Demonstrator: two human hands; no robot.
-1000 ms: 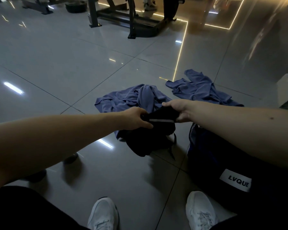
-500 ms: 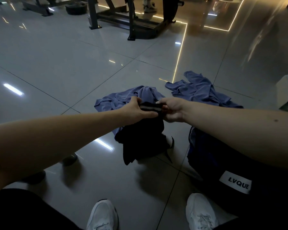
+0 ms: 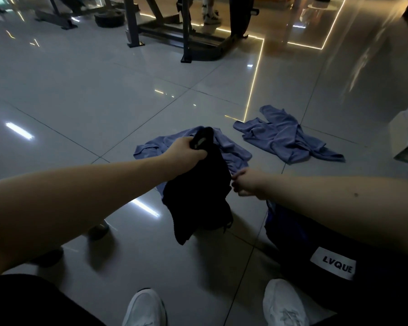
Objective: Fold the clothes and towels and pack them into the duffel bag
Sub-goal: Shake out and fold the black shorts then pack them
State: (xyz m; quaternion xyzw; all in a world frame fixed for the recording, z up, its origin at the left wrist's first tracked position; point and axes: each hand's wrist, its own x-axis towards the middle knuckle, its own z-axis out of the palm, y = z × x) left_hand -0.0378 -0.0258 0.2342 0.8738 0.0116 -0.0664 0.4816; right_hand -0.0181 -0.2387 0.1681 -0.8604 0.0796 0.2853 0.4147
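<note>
1. Two-handed, reaches out over glossy floor tiles (image 3: 104, 90).
2. Clenches left hand (image 3: 186, 150) tightly around black garment (image 3: 198, 191), dangling at centre.
3. Curls right hand (image 3: 247, 182) at garment's 3 o'clock edge; cannot tell whether pinching.
4. Shows duffel bag (image 3: 316, 243) at 4 o'clock, blue towel (image 3: 231, 147) at 12, second towel (image 3: 285, 140) at 1.

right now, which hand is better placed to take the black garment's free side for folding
Right, probably: the left hand grips the black garment at its top, while the right hand sits beside its hanging edge.
</note>
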